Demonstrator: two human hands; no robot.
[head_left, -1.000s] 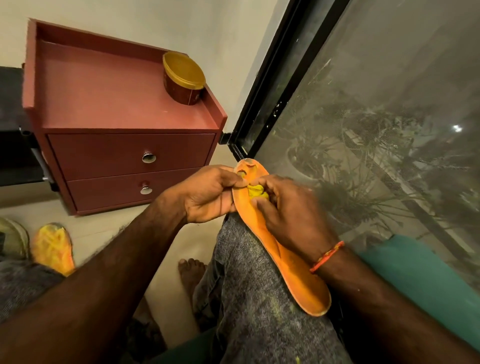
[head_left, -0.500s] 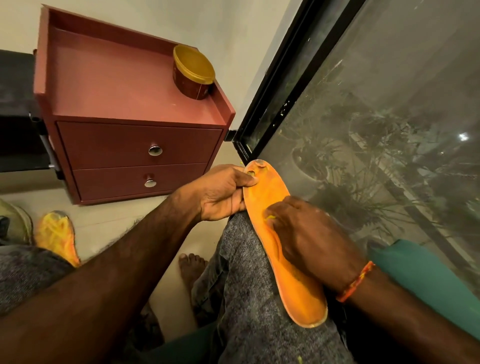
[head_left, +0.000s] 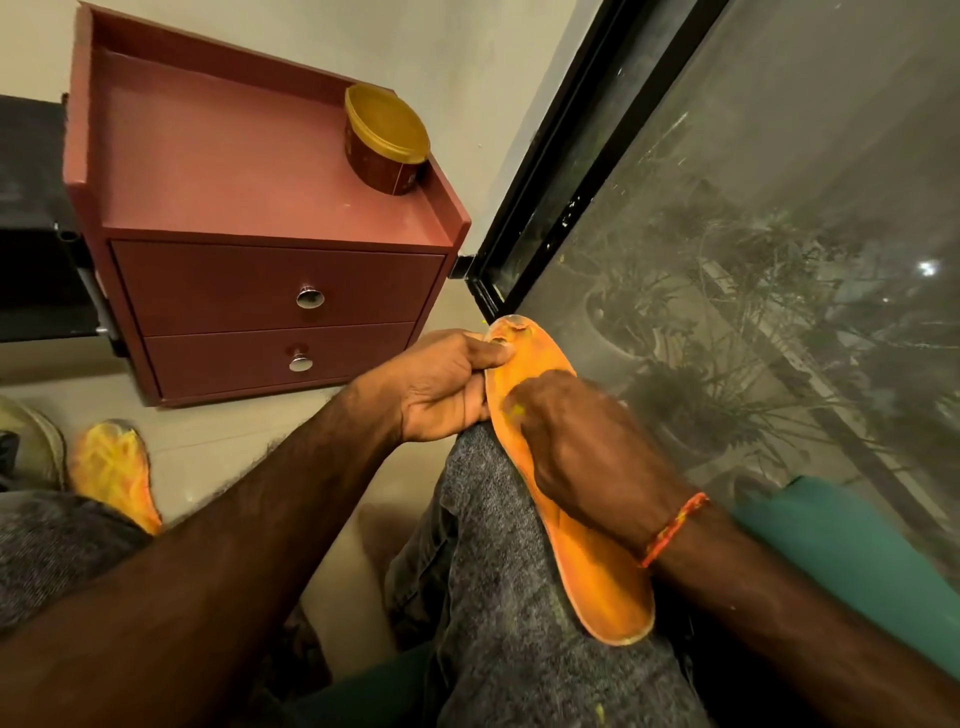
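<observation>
Pinches toe end of orange insole (head_left: 597, 587) in left hand (head_left: 441, 387) grip: thumb flat on the top face, fingers curled under the edge. Closed on it, unchanged over the last second.

Presses a small yellow wad (head_left: 517, 411) against the insole face with right hand (head_left: 587, 452), fingers curled over it. Shows only a sliver of yellow at the fingertips, so can't name the material.

Change since a second ago:
- starts with the wad up at the torn toe end, right beside the left thumb
- runs down toward mid-insole by half a second ago
- now sits slightly back up toward the toe

Reads as back-and-forth rubbing, so cleaning or working something into the face, not a one-off wipe. Covers the front half only so far; leaves the heel half still to do, by the look of it.

Keeps the insole lengthwise on the right thigh (head_left: 498, 545), toe pointing away toward the window frame (head_left: 571, 171), heel toward the body. No slip in that seat, so the left pinch holds against the rubbing drag.

Further out: second insole (head_left: 114, 473) on the floor (head_left: 218, 441) at left, well apart; maroon two-drawer cabinet (head_left: 260, 171) with a gold-lidded tin (head_left: 387, 140) at its back right corner.
</observation>
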